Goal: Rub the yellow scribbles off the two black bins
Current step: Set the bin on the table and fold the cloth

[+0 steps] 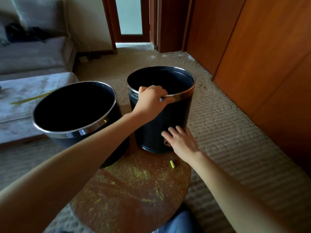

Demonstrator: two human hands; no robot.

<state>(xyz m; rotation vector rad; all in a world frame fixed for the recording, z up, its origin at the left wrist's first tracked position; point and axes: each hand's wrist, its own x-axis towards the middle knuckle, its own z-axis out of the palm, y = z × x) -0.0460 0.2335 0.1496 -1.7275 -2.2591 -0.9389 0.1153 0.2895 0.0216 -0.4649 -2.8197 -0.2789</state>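
L bin stands near the edge of the round stool, just beside R bin. Hard rubbing could prob knock one off. L hand reaches across, fingers curled over R bin's rim. R hand lies flat on its side wall, fingers straight, slightly apart. Smth small under the palm, can't tell what.

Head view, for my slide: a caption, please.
Left hand grips the right black bin by its rim; right hand presses its side, on a yellow-dusted table.

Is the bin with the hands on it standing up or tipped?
Standing up. The right bin rests on its base, open mouth facing up.
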